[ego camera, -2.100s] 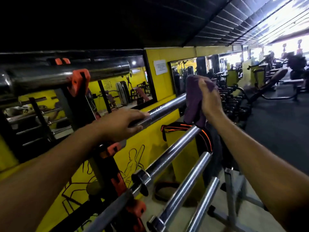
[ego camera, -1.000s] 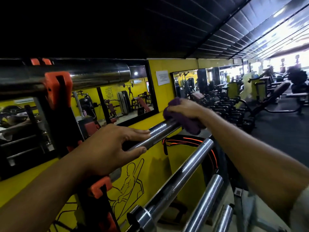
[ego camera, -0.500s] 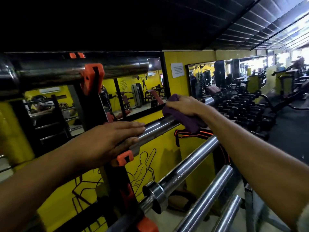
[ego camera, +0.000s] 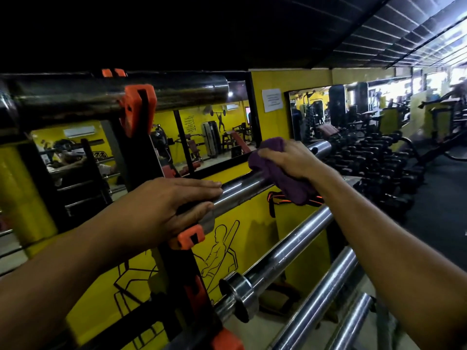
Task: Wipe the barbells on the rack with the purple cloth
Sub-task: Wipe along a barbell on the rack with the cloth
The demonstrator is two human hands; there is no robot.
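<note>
yellow wall (ego camera: 262, 238): runs behind the rack and carries two mirrors (ego camera: 209, 137) and a line drawing of a lifter. rack upright (ego camera: 141, 157): black, fitted with orange holders (ego camera: 137, 107) that support the bars. top barbell (ego camera: 113, 94): thick sleeve across the upper left, seated in an orange holder. second barbell (ego camera: 242, 184): chrome sleeve running up and to the right, its end visible past the right hand. lower barbells (ego camera: 290, 251): three more chrome sleeves stacked below, nearest one with a collar. dumbbell rack (ego camera: 374, 157): dark, well apart at right rear. left hand (ego camera: 161, 208): laid over the second barbell just beside the upright, fingers straight and together on top, thumb underneath the sleeve. right hand (ego camera: 290, 160): fingers curled and clamped on the purple cloth (ego camera: 285, 178). the cloth is wrapped over the second barbell, touching it, with its loose end hanging below the bar. paper notice (ego camera: 272, 100): white, fixed to the wall between the mirrors.
</note>
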